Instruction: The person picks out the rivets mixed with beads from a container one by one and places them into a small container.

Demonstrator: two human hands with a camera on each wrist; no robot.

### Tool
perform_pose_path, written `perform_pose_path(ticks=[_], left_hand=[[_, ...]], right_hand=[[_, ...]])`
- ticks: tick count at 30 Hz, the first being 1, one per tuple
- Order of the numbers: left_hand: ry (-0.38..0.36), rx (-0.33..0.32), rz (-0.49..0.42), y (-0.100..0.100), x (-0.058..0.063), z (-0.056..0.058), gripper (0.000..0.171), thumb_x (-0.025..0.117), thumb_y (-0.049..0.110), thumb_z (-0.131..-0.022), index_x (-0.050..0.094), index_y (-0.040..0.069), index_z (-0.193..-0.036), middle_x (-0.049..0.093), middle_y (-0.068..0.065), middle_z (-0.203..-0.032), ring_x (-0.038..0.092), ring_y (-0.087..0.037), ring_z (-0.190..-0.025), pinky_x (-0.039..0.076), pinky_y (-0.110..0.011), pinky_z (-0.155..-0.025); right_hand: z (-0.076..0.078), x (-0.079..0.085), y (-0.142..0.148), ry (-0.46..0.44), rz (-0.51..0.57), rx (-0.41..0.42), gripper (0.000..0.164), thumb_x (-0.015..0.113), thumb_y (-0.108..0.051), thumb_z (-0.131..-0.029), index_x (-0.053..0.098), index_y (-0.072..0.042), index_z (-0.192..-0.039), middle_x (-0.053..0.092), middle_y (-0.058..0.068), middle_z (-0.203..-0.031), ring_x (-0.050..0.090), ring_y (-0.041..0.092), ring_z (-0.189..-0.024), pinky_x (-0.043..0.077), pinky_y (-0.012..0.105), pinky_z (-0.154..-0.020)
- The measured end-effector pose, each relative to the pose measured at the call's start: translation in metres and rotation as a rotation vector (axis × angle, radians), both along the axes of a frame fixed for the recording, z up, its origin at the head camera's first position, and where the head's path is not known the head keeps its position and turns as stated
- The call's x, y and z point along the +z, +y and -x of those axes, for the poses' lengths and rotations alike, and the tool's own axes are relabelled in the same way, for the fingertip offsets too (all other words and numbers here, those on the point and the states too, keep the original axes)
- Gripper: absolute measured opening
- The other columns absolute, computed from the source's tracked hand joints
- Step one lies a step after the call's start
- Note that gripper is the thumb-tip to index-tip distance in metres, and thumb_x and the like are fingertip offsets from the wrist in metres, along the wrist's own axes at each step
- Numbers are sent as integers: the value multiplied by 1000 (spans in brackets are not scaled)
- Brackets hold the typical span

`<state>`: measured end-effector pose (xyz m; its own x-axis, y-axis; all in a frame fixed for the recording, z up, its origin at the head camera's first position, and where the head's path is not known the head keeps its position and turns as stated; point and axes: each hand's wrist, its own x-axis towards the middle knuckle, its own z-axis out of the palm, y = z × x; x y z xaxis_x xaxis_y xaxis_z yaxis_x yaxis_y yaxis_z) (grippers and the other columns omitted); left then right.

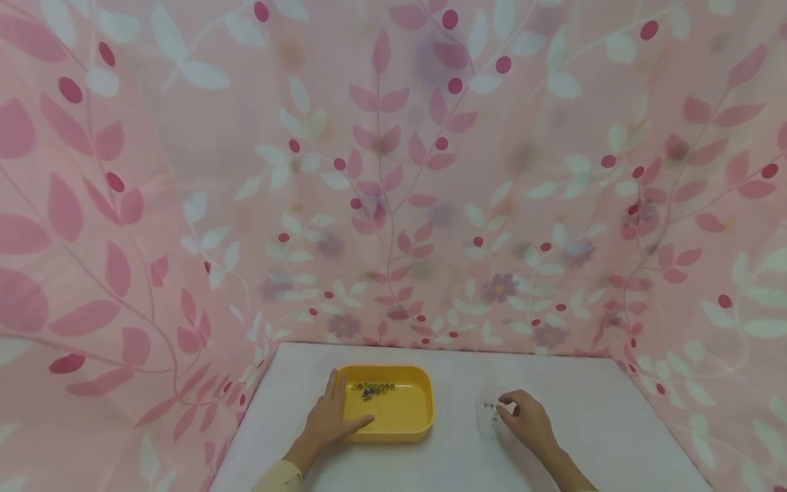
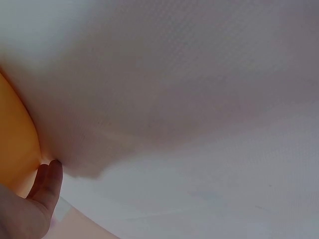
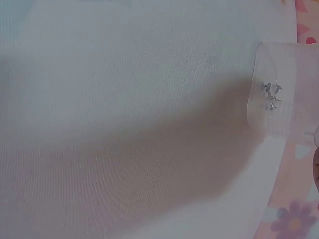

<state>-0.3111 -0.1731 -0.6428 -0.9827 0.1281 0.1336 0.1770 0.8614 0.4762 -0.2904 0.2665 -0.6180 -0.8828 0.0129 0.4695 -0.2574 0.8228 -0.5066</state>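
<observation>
My left hand [image 1: 328,418] rests at the left side of a yellow tray [image 1: 402,434], its fingers extended along the rim and the thumb reaching over the near left corner. In the left wrist view, fingers [image 2: 47,186] lie against the tray's outer wall [image 2: 15,134]. Several small round coloured pieces [image 1: 375,388] sit in the tray's far left part, some in a row. My right hand [image 1: 530,420] bends its fingers over a clear plastic box [image 1: 486,425]. Small metal pieces, like screws or pins [image 3: 271,95], lie inside. Whether the fingertips pinch a piece is unclear.
Both hands work over a white-covered table [image 1: 455,468]. Pink curtain with leaf and flower print [image 1: 393,205] surrounds the table at the back and sides. Between the tray and the box lies a strip of white table surface.
</observation>
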Motion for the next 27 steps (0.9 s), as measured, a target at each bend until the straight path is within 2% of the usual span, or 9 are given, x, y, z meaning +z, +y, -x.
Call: perform_pose_path(ticks=[3, 6, 8, 10, 12, 15, 20, 23, 27], left_hand=[[-12, 16, 1, 0, 2, 2, 122, 62, 83, -71, 21, 7, -157, 9, -15, -166, 54, -55, -116, 52, -60, -83], [-10, 10, -5, 0, 4, 2, 121, 63, 82, -71, 23, 6, -157, 11, -17, -166, 55, -54, -113, 52, -59, -80], [-15, 3, -2, 0, 6, 1, 120, 65, 80, -71, 24, 5, -156, 12, -19, -165, 57, -52, -110, 53, -57, -77], [-16, -3, -4, 0, 6, 0, 120, 66, 79, -71, 25, 4, -155, 13, -21, -165, 58, -51, -108, 54, -56, -75], [-15, -3, -1, 0, 5, -1, 120, 66, 79, -71, 25, 4, -155, 13, -21, -165, 59, -51, -107, 54, -56, -76], [4, 2, -2, -1, 2, -2, 119, 66, 79, -71, 26, 3, -155, 14, -21, -164, 59, -50, -105, 54, -55, -74], [27, -2, 0, -2, 0, -2, 119, 64, 79, -72, 27, 3, -155, 15, -21, -164, 60, -48, -104, 54, -53, -70], [25, -20, -7, -2, 1, -3, 117, 65, 77, -73, 27, 3, -154, 15, -22, -164, 60, -49, -105, 54, -52, -68], [8, -20, 6, 1, 5, -4, 115, 67, 74, -74, 27, 3, -155, 14, -23, -164, 59, -52, -105, 54, -52, -65]], right_hand=[[2, 0, 1, 59, -24, -4, 19, 84, -10, -74, 72, -12, -88, 68, 0, -84, 47, -1, -58, 39, 18, -49], [3, -2, 2, 137, -48, -17, 22, 85, -14, -73, 73, -12, -91, 68, 3, -89, 57, 9, -64, 43, 22, -51], [4, -3, 2, 203, -61, -6, 29, 86, -16, -72, 73, -9, -96, 69, 8, -95, 64, 20, -74, 50, 31, -58], [5, -3, 1, 259, -68, 20, 39, 87, -17, -71, 71, -4, -104, 69, 15, -103, 67, 30, -85, 54, 46, -65], [6, -2, -1, 285, -81, 42, 51, 87, -18, -70, 68, -1, -114, 66, 22, -114, 66, 39, -96, 51, 60, -74], [6, 2, -6, 263, -96, 54, 67, 86, -23, -71, 61, 0, -128, 58, 28, -131, 61, 45, -107, 43, 69, -84], [6, 4, -12, 197, -141, 44, 81, 83, -32, -74, 50, -5, -143, 37, 31, -152, 49, 51, -121, 28, 71, -99], [7, 4, -15, 190, -170, 45, 87, 82, -35, -74, 45, -5, -147, 27, 29, -158, 41, 53, -129, 24, 74, -104], [8, 6, -18, 139, -215, 58, 93, 79, -44, -76, 39, -8, -151, 15, 21, -164, 31, 52, -136, 19, 75, -107]])
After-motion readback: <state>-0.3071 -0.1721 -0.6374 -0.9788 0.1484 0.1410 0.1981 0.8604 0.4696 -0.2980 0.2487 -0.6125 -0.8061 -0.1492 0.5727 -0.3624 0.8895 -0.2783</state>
